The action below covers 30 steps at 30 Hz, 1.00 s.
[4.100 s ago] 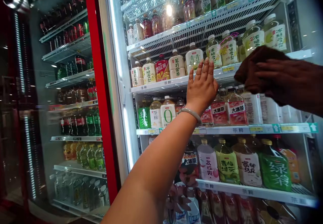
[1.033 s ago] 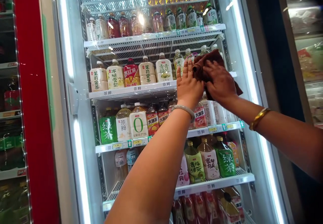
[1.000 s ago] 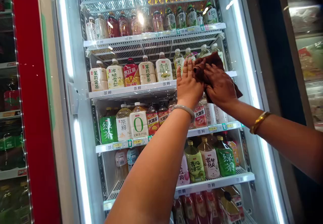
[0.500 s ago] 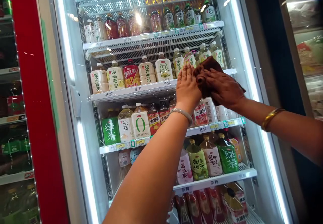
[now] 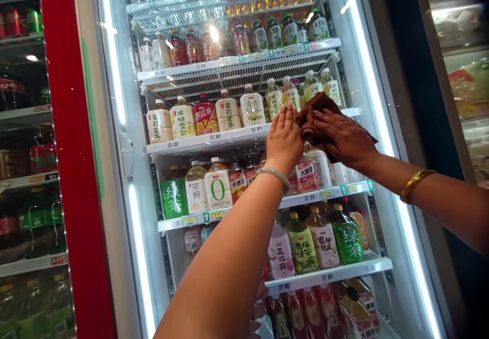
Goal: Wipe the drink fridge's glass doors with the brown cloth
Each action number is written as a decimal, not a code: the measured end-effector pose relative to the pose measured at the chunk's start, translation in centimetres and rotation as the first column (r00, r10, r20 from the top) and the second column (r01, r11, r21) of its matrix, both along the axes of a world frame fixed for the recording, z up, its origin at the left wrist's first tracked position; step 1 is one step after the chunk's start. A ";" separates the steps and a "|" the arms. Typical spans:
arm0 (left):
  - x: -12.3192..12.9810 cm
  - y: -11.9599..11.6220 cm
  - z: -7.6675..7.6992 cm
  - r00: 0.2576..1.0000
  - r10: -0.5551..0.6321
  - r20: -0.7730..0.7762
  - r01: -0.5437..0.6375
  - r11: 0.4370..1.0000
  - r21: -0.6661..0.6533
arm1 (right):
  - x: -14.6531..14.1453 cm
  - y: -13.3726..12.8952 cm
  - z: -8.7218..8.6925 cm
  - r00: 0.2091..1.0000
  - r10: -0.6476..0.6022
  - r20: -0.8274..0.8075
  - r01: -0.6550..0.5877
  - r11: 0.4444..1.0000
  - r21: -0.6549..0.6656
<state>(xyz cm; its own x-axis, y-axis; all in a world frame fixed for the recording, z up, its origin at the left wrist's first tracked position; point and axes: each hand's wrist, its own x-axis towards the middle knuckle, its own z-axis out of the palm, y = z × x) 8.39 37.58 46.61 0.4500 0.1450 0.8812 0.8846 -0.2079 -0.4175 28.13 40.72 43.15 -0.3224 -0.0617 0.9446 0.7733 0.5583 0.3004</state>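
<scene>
My left hand [image 5: 283, 138] lies flat against the glass door [image 5: 237, 148] of a lit drinks fridge. Its fingers point upward and are straight, with nothing in them; a pale bangle [image 5: 274, 176] circles the wrist. Just to its right, a crumpled dark brown cloth [image 5: 311, 122] is pressed to the glass under my right hand [image 5: 347, 138]. The right fingers stretch over the cloth and hold it there; a gold bangle [image 5: 416, 185] is on that wrist. Behind both hands, pear-drink bottles [image 5: 274, 97] stand on a shelf, partly covered by the fingers and cloth.
Rows of bottled teas [image 5: 217, 186] fill the shelves behind the glass. A door handle [image 5: 127, 156] is on the left frame. Bright light strips [image 5: 367, 59] run down both sides. Past a red panel [image 5: 72, 125], another drinks fridge stands left; shelves of packaged goods [image 5: 464, 89] are at right.
My view has turned slightly left and up, so the fridge appears a little further right and lower. Both hands and the cloth stay in nearly the same place on the glass.
</scene>
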 end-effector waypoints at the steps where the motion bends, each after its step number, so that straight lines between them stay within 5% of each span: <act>1: -0.2 0.0 -0.2 1.000 0.001 -0.004 -0.001 1.000 0.008 | 0.7 0.1 0.3 1.000 -0.002 -0.020 0.002 1.000 -0.013; 5: -0.4 0.1 -0.8 1.000 0.009 0.018 -0.009 0.999 0.048 | -0.2 -0.5 2.7 0.953 -0.024 -0.301 -0.009 0.994 -0.108; 7: -0.4 0.1 -0.8 0.998 0.018 0.060 -0.023 0.997 0.074 | -2.3 -0.9 3.4 0.951 -0.020 -0.310 -0.016 0.994 -0.111; 11: -0.6 0.1 -0.8 0.998 0.011 0.065 -0.016 0.997 0.081 | -3.9 -1.0 1.8 0.996 0.005 -0.089 -0.008 1.000 -0.030; 15: -0.4 0.0 -0.7 0.995 0.045 0.085 -0.050 0.997 0.056 | -0.9 -0.3 -0.4 0.998 0.022 0.062 -0.022 1.000 -0.009; 18: 0.0 -0.2 -0.6 0.990 0.065 0.121 -0.071 0.997 0.043 | 0.1 -0.1 0.2 0.999 0.031 -0.031 -0.031 0.999 -0.023; 23: -1.3 -0.7 0.2 0.993 0.109 0.042 -0.110 0.994 0.029 | -3.5 -1.2 2.9 0.974 0.026 -0.226 -0.044 0.996 -0.078; 30: -4.1 -1.6 0.9 0.981 0.145 -0.130 -0.136 0.988 0.074 | -4.4 -1.3 -0.7 0.998 0.007 -0.059 -0.006 1.000 0.019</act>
<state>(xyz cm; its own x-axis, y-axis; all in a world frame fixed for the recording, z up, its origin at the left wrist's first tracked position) 4.27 36.03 47.51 0.5442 0.1604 0.8235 0.8379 -0.0544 -0.5431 23.68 39.41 42.44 -0.2653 -0.0817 0.9607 0.7862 0.5584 0.2646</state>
